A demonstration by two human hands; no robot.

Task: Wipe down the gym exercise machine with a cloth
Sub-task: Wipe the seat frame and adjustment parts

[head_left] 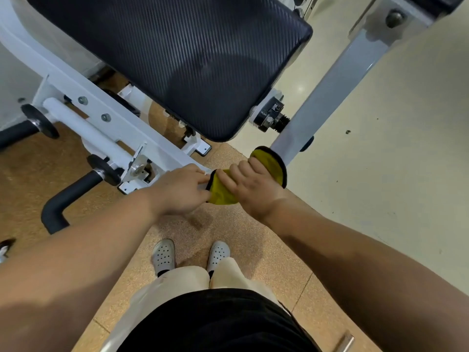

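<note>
While the person stands facing the machine, the yellow cloth [264,171] lies wrapped over the end of a pale grey bar [330,92], just below the near corner of the black seat pad [177,59]. The right hand [253,189] is closed over the cloth, pressing it to the bar. The left hand [180,189] sits just beside it, fingers curled, pinching the cloth's near edge. White frame [101,115] lies left of the pad. White shoes [165,255] stand on the tan floor [50,179].
</note>
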